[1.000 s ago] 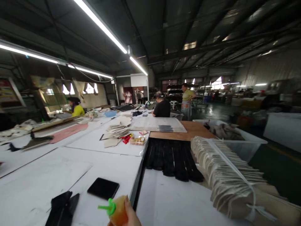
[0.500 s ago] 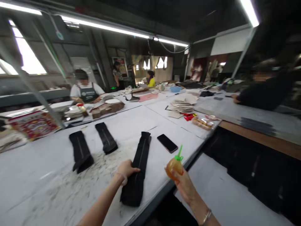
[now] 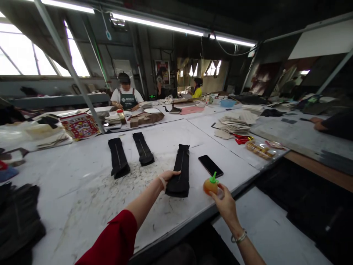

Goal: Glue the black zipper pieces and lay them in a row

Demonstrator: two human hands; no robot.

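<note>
My left hand [image 3: 170,177] grips the left edge of a long black fabric piece [image 3: 182,162] with a zipper-like line down its middle, thumb on top and fingers hidden beneath. My right hand [image 3: 225,200] has its thumb and fingers around a round squeeze bottle [image 3: 209,187] of amber liquid, probably glue, with a green nozzle cap. The bottle is upright at the table's near edge; whether its base touches the table I cannot tell. Two similar black pieces [image 3: 118,156] [image 3: 142,149] lie to the left.
A phone [image 3: 210,165] lies just beyond the bottle. Farther back are a paper stack [image 3: 234,124], red-handled scissors [image 3: 242,139] and a clear food box [image 3: 260,149]. A dark fabric heap [image 3: 19,217] lies at left. Co-workers sit across the table and at right.
My right hand has lowered the bottle towards the table, and its nozzle now stands more upright. My left hand still grips the black piece. The view has swung left.
</note>
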